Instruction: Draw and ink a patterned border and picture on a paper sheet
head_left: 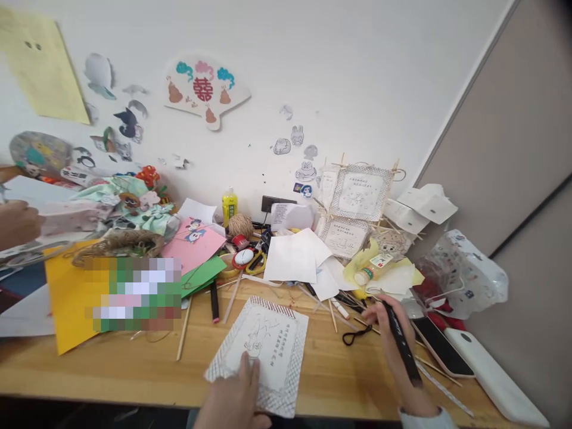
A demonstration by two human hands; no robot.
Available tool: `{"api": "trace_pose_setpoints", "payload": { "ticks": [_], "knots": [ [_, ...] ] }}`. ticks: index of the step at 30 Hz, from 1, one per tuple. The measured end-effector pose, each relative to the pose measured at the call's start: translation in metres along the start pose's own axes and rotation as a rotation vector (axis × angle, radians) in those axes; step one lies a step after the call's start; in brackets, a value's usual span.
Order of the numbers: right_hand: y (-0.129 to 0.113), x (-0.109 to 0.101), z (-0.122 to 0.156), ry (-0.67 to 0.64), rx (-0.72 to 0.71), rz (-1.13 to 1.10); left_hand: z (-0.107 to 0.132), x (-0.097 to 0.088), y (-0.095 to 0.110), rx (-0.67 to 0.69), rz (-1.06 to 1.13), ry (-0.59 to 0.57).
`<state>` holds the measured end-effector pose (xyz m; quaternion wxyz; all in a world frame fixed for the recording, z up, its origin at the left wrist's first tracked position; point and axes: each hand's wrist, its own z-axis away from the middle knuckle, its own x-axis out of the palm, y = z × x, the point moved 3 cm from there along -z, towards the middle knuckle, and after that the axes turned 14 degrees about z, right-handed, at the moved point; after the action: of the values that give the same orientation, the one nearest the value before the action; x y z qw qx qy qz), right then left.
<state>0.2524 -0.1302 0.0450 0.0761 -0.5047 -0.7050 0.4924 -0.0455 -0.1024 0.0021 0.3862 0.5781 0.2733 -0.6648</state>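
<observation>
A white paper card (288,333) with a line drawing, handwritten characters and a hatched border lies on the desk in front of me. Part of the border's top edge is coloured dark red. My left hand (236,393) rests on the card's lower left, index and middle fingers stretched out flat on it. Off to the right, my right hand (388,342) grips a black marker (403,345) that slants down toward my wrist. A thin black cord loop (355,337) is beside my right fingertips.
Another person's hand (20,223) is at the left edge. Coloured paper (67,292), twine (240,226), blank sheets (292,256) and a black pen (215,301) clutter the desk. Framed drawings (360,193) lean against the wall. On the right lie a phone (442,347) and a white slab (496,375).
</observation>
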Motion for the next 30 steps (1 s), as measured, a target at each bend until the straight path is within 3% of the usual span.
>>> {"api": "trace_pose_setpoints", "payload": {
  "ticks": [3,7,9,12,16,20,23,25,28,30],
  "knots": [
    [0.023,-0.021,0.018,0.098,0.078,0.091,0.0,0.001,0.027,-0.011,0.103,0.076],
    [0.043,-0.03,0.04,0.085,0.125,0.089,-0.007,-0.018,0.048,0.147,0.195,0.087],
    [0.048,-0.031,0.049,0.078,0.163,0.071,-0.012,-0.029,0.04,0.217,0.171,0.039],
    [0.051,-0.03,0.06,0.038,0.219,0.037,-0.017,-0.036,0.009,0.05,0.081,0.002],
    [0.057,-0.022,0.07,-0.023,0.262,-0.017,-0.021,-0.023,-0.003,-0.067,0.081,0.024],
    [0.068,-0.018,0.074,-0.013,0.262,-0.001,-0.025,-0.017,0.026,-0.245,0.093,0.149],
    [0.076,-0.019,0.073,-0.038,0.26,0.006,-0.029,-0.025,0.048,-0.157,0.177,0.129],
    [0.076,-0.02,0.073,-0.047,0.247,-0.003,-0.031,-0.027,0.051,-0.062,0.187,0.116],
    [0.071,-0.021,0.074,-0.025,0.241,-0.02,-0.035,-0.017,0.045,-0.008,0.151,0.1],
    [0.067,-0.021,0.075,0.009,0.251,0.005,-0.041,-0.004,0.041,-0.083,0.143,0.094]
  ]
}}
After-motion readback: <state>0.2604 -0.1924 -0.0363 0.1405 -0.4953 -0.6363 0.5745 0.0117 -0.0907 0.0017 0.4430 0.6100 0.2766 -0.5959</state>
